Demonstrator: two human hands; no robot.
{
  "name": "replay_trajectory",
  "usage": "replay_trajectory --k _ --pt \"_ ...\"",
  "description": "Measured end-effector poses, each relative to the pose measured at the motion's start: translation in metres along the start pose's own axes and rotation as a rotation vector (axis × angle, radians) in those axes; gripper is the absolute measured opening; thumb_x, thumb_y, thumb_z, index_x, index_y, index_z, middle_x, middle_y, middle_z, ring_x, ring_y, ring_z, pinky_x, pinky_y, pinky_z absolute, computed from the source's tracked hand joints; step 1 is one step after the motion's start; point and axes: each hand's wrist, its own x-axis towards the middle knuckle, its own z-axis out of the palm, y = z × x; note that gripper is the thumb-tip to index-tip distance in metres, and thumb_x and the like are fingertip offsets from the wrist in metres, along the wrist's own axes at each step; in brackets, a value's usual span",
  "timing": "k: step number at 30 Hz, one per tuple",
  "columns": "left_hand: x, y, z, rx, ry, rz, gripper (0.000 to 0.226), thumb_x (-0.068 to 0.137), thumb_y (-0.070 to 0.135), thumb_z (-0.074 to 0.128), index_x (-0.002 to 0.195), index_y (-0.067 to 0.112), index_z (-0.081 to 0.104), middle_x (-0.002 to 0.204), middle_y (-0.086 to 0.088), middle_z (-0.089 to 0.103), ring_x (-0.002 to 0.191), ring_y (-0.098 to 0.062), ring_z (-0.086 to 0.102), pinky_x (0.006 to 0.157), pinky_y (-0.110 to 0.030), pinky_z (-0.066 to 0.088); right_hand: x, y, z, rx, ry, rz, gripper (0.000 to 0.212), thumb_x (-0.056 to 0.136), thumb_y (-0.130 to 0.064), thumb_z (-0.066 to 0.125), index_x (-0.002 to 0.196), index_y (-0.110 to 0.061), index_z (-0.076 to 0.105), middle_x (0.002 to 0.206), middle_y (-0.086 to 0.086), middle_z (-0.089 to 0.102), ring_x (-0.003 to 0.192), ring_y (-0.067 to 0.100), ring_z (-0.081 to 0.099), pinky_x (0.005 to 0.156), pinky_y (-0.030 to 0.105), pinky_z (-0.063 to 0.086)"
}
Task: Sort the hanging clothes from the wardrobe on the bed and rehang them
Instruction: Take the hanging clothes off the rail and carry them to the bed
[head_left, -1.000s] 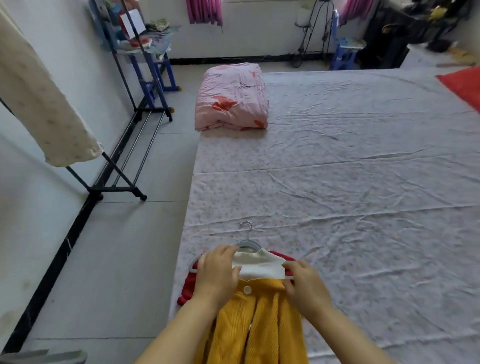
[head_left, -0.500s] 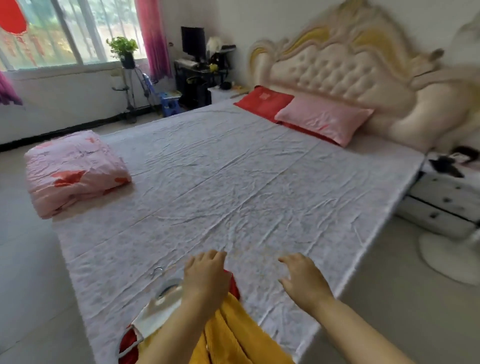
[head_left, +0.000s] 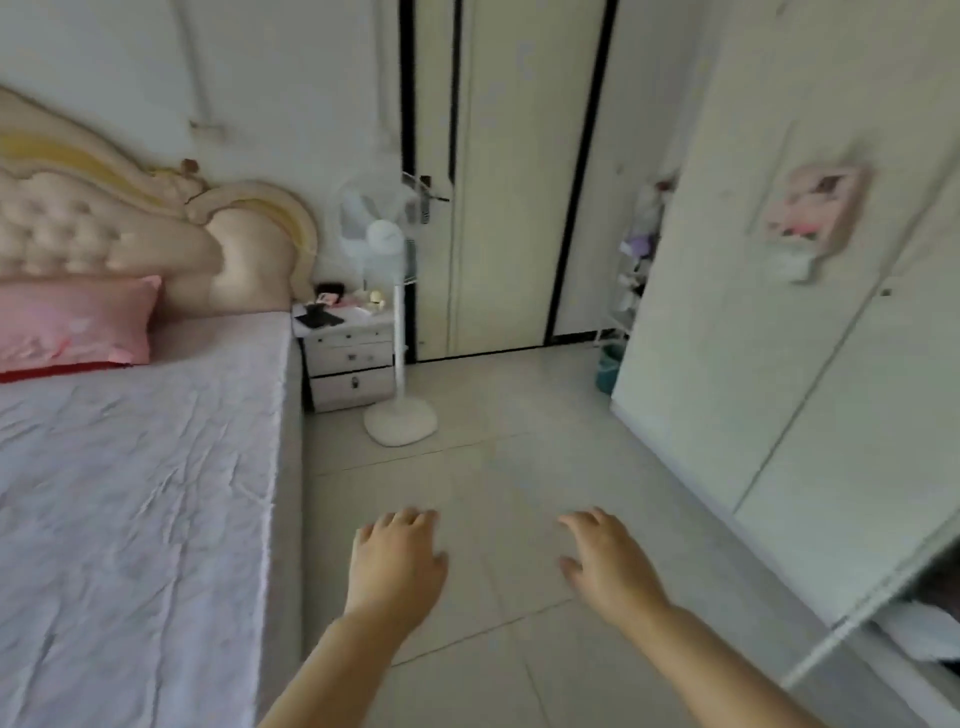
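The wardrobe (head_left: 779, 322) stands tall along the right of the room, its pale doors running away toward the far wall, one sliding panel near the lower right corner seemingly open on a dark gap. No garment shows anywhere. The right hand (head_left: 602, 561) is nearer to it, the left hand (head_left: 395, 561) nearer the bed (head_left: 130, 493). Both hang over bare floor, palms down, fingers loosely spread, holding nothing. I'd guess the next reach goes rightward into that opening, led by the right hand. A standing fan (head_left: 387, 291) waits beyond.
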Motion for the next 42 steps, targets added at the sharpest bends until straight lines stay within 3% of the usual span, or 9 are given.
replay_trajectory --k 10,13,20,25,30,36,42 --pt "0.042 0.343 0.075 -0.066 -0.146 0.629 0.045 0.093 0.042 0.044 0.136 0.029 0.039 0.138 0.010 0.043 0.126 -0.013 0.039 0.105 -0.029 0.026 -0.142 0.271 -0.106 0.002 0.197 0.571 0.045 0.093 -0.026 0.049 0.137 -0.022 0.040 0.131 0.000 0.045 0.119 0.016 0.043 0.093 0.022 0.037" --pt "0.035 0.442 0.094 -0.084 -0.157 0.774 0.045 0.093 0.041 0.045 0.135 0.027 0.040 0.137 0.009 0.045 0.124 -0.013 0.040 0.101 -0.028 0.030 -0.184 0.342 -0.135 -0.055 0.233 0.675 0.038 0.092 -0.022 0.048 0.130 -0.018 0.045 0.125 0.001 0.046 0.117 0.017 0.045 0.093 0.024 0.038" --pt "0.016 0.620 0.119 -0.112 -0.194 1.030 0.038 0.091 0.036 0.045 0.127 0.023 0.046 0.125 0.005 0.051 0.114 -0.015 0.047 0.093 -0.028 0.036 -0.250 0.461 -0.194 -0.088 0.296 0.886 0.047 0.090 -0.023 0.048 0.136 -0.024 0.039 0.132 -0.002 0.042 0.120 0.016 0.040 0.097 0.025 0.037" --pt "0.025 0.708 0.132 -0.143 -0.211 1.133 0.031 0.088 0.036 0.047 0.115 0.022 0.052 0.112 0.004 0.056 0.103 -0.016 0.051 0.087 -0.029 0.041 -0.264 0.525 -0.224 -0.134 0.311 0.977 0.047 0.091 -0.027 0.052 0.135 -0.024 0.039 0.131 0.000 0.043 0.121 0.018 0.041 0.097 0.027 0.038" --pt "0.055 0.804 0.145 -0.162 -0.200 1.264 0.035 0.089 0.037 0.047 0.120 0.021 0.049 0.118 0.001 0.054 0.108 -0.019 0.051 0.089 -0.031 0.041 -0.258 0.597 -0.266 -0.194 0.355 1.022 0.043 0.091 -0.027 0.053 0.132 -0.022 0.043 0.128 0.001 0.046 0.117 0.018 0.043 0.096 0.027 0.039" --pt "0.097 0.914 0.142 -0.187 -0.163 1.382 0.025 0.090 0.037 0.045 0.106 0.018 0.052 0.104 -0.001 0.055 0.100 -0.020 0.053 0.081 -0.032 0.043 -0.238 0.675 -0.327 -0.252 0.430 1.053 0.048 0.093 -0.028 0.051 0.138 -0.023 0.037 0.135 0.001 0.042 0.122 0.017 0.041 0.099 0.025 0.037" --pt "0.134 1.017 0.136 -0.291 -0.135 1.408 0.042 0.092 0.039 0.047 0.129 0.019 0.046 0.128 -0.001 0.050 0.118 -0.019 0.045 0.099 -0.032 0.037 -0.222 0.751 -0.390 -0.290 0.517 1.044 0.048 0.092 -0.026 0.053 0.137 -0.020 0.040 0.131 0.004 0.045 0.119 0.019 0.043 0.100 0.029 0.038"
